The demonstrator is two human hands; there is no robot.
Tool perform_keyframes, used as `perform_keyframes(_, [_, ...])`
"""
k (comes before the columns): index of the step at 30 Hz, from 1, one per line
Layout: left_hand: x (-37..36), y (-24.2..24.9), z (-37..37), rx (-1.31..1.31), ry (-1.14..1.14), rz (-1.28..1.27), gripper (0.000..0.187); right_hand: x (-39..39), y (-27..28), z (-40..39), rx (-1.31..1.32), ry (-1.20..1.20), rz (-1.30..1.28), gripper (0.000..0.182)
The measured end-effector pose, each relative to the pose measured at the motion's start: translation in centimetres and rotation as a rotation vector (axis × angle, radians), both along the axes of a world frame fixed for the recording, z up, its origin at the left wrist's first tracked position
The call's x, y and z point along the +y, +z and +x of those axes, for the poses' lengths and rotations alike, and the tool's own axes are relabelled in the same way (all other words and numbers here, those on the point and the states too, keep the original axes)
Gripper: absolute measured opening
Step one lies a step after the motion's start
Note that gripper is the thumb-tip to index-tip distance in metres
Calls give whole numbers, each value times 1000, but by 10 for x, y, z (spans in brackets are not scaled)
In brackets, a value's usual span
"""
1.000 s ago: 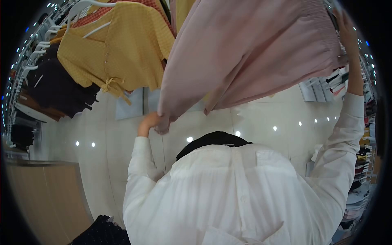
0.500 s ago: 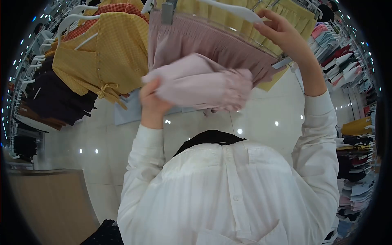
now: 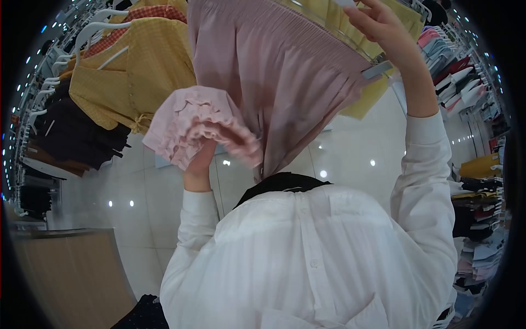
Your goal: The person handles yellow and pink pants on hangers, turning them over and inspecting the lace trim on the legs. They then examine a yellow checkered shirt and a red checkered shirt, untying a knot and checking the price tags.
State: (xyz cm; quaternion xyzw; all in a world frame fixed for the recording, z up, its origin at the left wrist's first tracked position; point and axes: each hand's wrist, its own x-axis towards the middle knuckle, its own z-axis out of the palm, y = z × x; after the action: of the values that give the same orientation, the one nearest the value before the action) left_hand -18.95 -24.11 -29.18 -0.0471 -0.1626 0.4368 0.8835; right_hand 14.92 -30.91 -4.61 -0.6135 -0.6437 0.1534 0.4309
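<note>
A pair of pink pants (image 3: 285, 60) with a gathered elastic waistband hangs at top centre, its side held by a hanger clip (image 3: 377, 69). My right hand (image 3: 382, 27) is closed on the white hanger (image 3: 344, 2) above the waistband, at the top edge of view. One ruffled pink leg end (image 3: 189, 118) is lifted to the left, slightly blurred. My left hand (image 3: 200, 162) is under that ruffled end and holds it up, with its fingers hidden by the cloth. The rest of the pants tapers down toward my waist.
Yellow checked tops (image 3: 137, 71) and dark garments (image 3: 71, 120) hang on white hangers at left. A yellow garment (image 3: 370, 101) hangs behind the pants. More clothes racks (image 3: 460, 82) line the right. A wooden counter (image 3: 71, 268) stands lower left on the glossy tiled floor (image 3: 131, 219).
My left hand has turned and moved slightly left and down, swinging the ruffled end leftward. The pants now hang longer and lower. My right hand and the hanger have risen a little.
</note>
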Motion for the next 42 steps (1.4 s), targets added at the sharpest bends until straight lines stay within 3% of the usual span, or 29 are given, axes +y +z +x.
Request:
perform_keyframes(3, [-26, 36, 14, 384, 463, 454, 82, 4, 2, 20, 78, 22, -12, 25])
perform_keyframes(4, [-30, 40, 16, 405, 504, 377, 87, 2, 1, 20, 81, -26, 3, 26])
perform_keyframes(7, [-13, 14, 6, 535, 472, 316, 76, 16, -15, 37, 121, 13, -22, 28])
perform_keyframes(8, [-8, 9, 4, 303, 227, 281, 59, 25, -27, 43, 163, 67, -53, 30])
perform_keyframes(9, [-7, 19, 9, 307, 246, 289, 59, 30, -33, 32, 165, 85, -43, 30])
perform_keyframes(11, [-11, 49, 33, 618, 206, 330, 49, 26, -43, -1, 167, 4, -9, 35])
perform_keyframes(12, [-14, 58, 40, 613, 211, 336, 49, 25, -46, -14, 185, 101, -16, 40])
perform_keyframes(14, [-23, 70, 52, 666, 171, 578, 47, 27, -55, -29, 188, 289, -141, 44])
perform_keyframes(17, [-32, 83, 60, 638, 118, 709, 44, 25, -70, -53, 177, 429, -279, 48])
perform_keyframes(21, [-44, 110, 73, 752, 246, 708, 43, 22, -82, -74, 259, 593, -354, 53])
perform_keyframes(24, [-38, 123, 78, 856, 291, 693, 37, 21, -90, -84, 388, 619, -186, 51])
perform_keyframes(30, [-37, 133, 81, 821, 326, 505, 27, 10, -87, -91, 106, 489, -121, 32])
perform_keyframes(32, [-39, 132, 81, 815, 317, 436, 28, 12, -93, -89, 143, 481, -130, 32])
perform_keyframes(35, [-39, 128, 81, 939, 398, 622, 31, 12, -97, -86, 204, 489, -124, 31])
perform_keyframes(39, [-43, 132, 88, 1023, 565, 674, 32, 10, -96, -79, 306, 505, -49, 30])
perform_keyframes(41, [-36, 130, 81, 1259, 605, 621, 26, 10, -98, -76, 340, 504, -18, 29])
perform_keyframes(42, [-32, 128, 81, 1259, 600, 622, 26, 10, -99, -75, 374, 510, 12, 29])
